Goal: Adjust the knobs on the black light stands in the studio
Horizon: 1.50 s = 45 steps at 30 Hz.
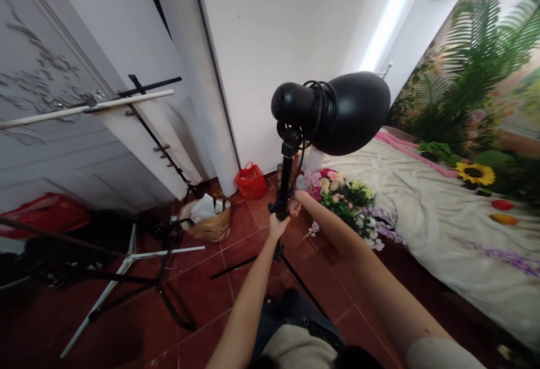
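Observation:
In front of me stands a black light stand (pixel 287 175) with a black studio lamp (pixel 354 113) on top, its cable coiled round the lamp's neck. My left hand (pixel 279 224) is closed round the pole just below a clamp knob. Slightly higher and to the right, my right hand (pixel 295 203) also grips the pole at the clamp. The lamp's reflector points right, toward the flower backdrop. Below my hands the stand's black legs (pixel 300 280) spread over the floor. My fingertips are partly hidden by the pole and clamp.
Artificial flowers (pixel 333 186) lie right of the stand, beside a cream-draped platform (pixel 405 189) with a sunflower (pixel 475 174). A red plastic bag (pixel 252 181) and a woven bag (pixel 211 224) stand by the wall. At left are a white-legged stand (pixel 112 284) and a backdrop crossbar (pixel 147 96).

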Tool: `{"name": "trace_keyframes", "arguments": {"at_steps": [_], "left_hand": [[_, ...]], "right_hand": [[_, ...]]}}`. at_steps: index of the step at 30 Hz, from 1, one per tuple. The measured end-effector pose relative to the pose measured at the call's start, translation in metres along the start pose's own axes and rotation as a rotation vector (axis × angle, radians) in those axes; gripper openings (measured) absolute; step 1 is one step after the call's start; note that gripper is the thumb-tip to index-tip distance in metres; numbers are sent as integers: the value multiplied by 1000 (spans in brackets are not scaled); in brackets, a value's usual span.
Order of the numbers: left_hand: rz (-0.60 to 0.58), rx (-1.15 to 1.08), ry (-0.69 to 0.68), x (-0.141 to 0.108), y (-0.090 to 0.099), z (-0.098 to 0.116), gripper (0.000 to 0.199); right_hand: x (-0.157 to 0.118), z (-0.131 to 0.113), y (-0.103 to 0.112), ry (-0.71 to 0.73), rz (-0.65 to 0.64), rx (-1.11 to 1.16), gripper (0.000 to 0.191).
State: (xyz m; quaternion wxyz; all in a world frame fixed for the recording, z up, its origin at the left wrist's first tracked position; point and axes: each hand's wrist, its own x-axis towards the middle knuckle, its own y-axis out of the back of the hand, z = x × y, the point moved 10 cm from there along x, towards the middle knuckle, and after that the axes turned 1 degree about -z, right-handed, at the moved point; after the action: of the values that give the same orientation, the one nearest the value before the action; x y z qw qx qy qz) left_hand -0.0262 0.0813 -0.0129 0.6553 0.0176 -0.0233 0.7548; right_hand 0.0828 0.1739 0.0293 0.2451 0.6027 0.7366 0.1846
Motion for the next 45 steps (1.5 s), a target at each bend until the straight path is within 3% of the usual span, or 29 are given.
{"name": "trace_keyframes", "arguments": {"at_steps": [3,7,11,13,17,20,23,28,31,33,35,38,42,45], "left_hand": [[-31,25,-21,0,0,2,18],[-38,63,-31,0,2,2,15],[-11,33,-42,-1,5,4,17],[-13,27,-46,-1,4,3,18],[10,34,-44,-1,6,0,21],[-4,35,-42,2,4,-3,20],[10,43,-44,5,5,-3,22],[50,36,-64,4,5,0,30],[36,69,-42,1,1,1,28],[42,102,-30,-1,-2,3,27],[76,158,-10,-2,-3,6,27],[153,272,31,-7,-3,13,34],[336,499,27,-42,-2,13,49],[368,614,35,-101,-20,-17,40]], "right_hand": [[0,15,-17,-132,-158,7,15],[-20,36,-13,-225,-299,60,13],[-59,44,-22,-183,-492,369,27],[-71,43,-25,-113,-433,570,33],[-82,45,-21,3,-57,724,43],[-86,47,-19,-19,145,684,47],[-84,49,-10,-138,252,480,45],[-73,56,13,-414,291,75,36],[-72,58,8,-364,203,219,34],[-92,67,7,-283,200,371,32],[-135,92,4,-264,177,504,29],[-243,158,-11,-360,46,698,26],[-436,282,-1,-611,180,756,21],[-594,369,13,-871,449,897,17]]}}
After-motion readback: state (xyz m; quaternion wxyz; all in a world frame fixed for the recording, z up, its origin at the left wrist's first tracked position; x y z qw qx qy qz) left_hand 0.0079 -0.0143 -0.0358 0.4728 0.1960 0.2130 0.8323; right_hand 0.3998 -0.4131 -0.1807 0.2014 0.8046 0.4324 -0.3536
